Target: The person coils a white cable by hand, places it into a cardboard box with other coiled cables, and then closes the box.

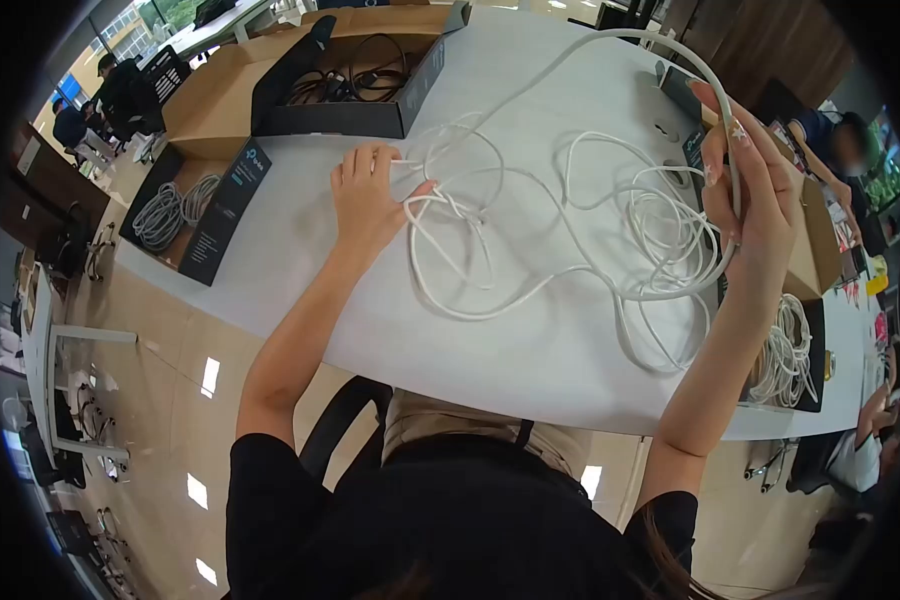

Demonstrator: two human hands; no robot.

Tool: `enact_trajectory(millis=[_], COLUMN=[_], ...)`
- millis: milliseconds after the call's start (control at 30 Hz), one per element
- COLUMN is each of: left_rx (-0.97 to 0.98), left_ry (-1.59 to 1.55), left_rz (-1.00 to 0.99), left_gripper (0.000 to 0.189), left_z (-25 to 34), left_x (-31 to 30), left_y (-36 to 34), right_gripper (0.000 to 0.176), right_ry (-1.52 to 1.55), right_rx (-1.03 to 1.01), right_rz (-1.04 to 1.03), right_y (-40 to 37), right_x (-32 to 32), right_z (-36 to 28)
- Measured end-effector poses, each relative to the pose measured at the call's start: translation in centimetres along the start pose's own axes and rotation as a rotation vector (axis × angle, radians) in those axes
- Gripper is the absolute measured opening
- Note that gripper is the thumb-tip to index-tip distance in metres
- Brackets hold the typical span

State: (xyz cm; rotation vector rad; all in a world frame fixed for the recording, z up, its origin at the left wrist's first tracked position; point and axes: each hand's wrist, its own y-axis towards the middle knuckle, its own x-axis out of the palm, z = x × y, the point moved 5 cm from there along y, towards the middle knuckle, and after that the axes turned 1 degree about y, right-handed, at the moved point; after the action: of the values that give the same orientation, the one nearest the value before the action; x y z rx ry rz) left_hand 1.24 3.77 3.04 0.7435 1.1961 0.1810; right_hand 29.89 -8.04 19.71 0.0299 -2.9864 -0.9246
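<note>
A long white cable lies in loose, tangled loops across the white table. My left hand is closed on one part of it, left of the tangle, with fingers curled over and thumb toward the loops. Raised at the right, my right hand pinches another stretch of the same cable between thumb and fingers. From there the cable arcs high over the table and back down to the tangle near my left hand. More coils rest on the tabletop beside my right hand.
An open box with grey cable coils stands at the left. Behind it, another box holds dark cables. At the right, a box contains white cable. Other people are at the far right and back left.
</note>
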Motion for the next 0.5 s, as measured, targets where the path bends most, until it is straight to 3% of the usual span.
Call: enact_trajectory(millis=[67,300,500], left_rx=[0.023,0.000,-0.068], left_ry=[0.020,-0.192,-0.375], left_rz=[0.123,0.215,0.168], left_gripper=[0.054,0.058,0.066], left_z=[0.9,0.4,-0.4], left_x=[-0.5,-1.3,-1.2], left_y=[0.0,0.4,0.2], right_gripper=[0.033,0.033,0.033], right_ry=[-0.029,0.020,0.016], right_rx=[0.020,0.026,0.006], right_rz=[0.003,-0.032,0.035], right_y=[0.1,-0.4,-0.5], right_x=[0.2,1.5,0.8], right_z=[-0.1,0.6,0.4])
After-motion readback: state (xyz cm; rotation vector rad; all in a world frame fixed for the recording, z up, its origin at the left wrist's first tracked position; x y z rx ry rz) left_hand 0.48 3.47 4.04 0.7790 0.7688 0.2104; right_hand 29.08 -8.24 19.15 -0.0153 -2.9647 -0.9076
